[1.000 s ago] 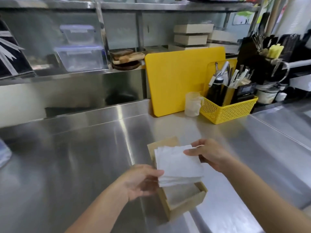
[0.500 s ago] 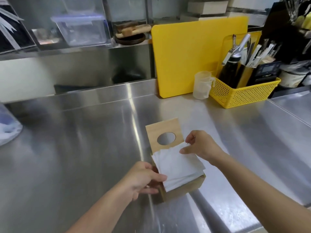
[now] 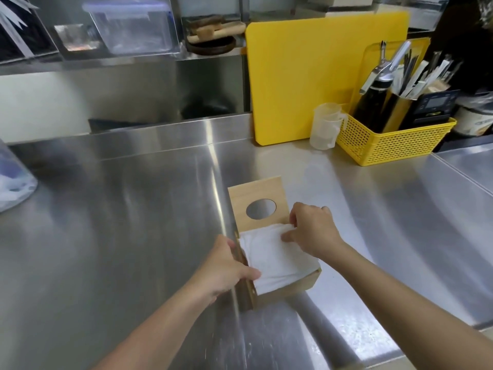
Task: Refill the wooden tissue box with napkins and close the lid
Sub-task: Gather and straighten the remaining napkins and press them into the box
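Note:
The wooden tissue box [image 3: 290,289] sits on the steel counter, its lid [image 3: 248,194] with a round hole tilted back and open. A stack of white napkins [image 3: 277,260] lies inside, filling the box to the rim. My left hand [image 3: 226,268] grips the box's left wall, thumb resting on the napkins' near corner. My right hand [image 3: 312,231] presses its fingertips on the far right corner of the napkins, beside the lid.
A yellow cutting board [image 3: 314,76] leans on the back wall. Beside it stand a clear measuring cup [image 3: 325,126] and a yellow basket [image 3: 394,142] of utensils. A clear plastic bag [image 3: 13,182] lies at the left edge. A counter seam [image 3: 464,174] runs at right.
The napkin stack has gone down from above the box into it. My left hand has shifted onto the box's left wall; my right hand now presses the stack's far corner.

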Tool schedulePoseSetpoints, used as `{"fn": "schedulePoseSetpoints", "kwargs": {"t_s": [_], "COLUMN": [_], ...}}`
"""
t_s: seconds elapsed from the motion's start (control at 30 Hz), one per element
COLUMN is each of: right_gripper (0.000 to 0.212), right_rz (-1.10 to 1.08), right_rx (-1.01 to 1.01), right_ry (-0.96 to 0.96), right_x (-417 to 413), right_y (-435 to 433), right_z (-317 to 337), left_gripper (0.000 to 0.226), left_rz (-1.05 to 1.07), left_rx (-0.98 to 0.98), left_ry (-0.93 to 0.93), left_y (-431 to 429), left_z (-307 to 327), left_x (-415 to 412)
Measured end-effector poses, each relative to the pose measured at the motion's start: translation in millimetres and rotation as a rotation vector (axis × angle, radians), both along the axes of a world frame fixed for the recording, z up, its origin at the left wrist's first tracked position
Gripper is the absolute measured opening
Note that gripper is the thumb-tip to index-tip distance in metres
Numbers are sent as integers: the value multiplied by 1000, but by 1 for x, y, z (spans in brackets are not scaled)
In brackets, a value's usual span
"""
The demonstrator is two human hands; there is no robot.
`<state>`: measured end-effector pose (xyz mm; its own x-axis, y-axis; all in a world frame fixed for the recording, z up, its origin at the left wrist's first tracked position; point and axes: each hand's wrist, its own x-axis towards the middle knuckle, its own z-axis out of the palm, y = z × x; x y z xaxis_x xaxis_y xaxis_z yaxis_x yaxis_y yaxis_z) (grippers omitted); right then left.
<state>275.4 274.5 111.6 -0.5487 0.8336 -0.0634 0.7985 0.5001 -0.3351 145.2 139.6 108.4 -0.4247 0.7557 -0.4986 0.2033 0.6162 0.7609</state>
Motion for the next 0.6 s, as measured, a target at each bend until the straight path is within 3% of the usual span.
{"fn": "schedulePoseSetpoints", "kwargs": {"t_s": [0.07,0.17,0.23,0.33,0.5,0.6], "right_gripper": [29,31,33,33,31,41], "right_rz": [14,24,44,62,163,186], "right_rx": [6,4,9,35,175,357], "right_ry": [-15,-18,-35,-85,-197,-116], "right_x": [-1,-2,-3,-4,-10,-15], "right_y": [1,3,4,2,-4,-11], "right_z": [0,2,3,2,-6,-24], "left_gripper": [58,23,26,33,37,48], "left_rz": [-61,-316,-577,-741,-806,-836], "left_rx": [161,600,581,375,276,210], "left_ry": [240,784,987,1034,982,1021], "left_y": [-3,-4,1,9,19,22], "left_z": [5,4,-7,-18,-14,-24], "left_x": [5,17,22,21,20,18]}}
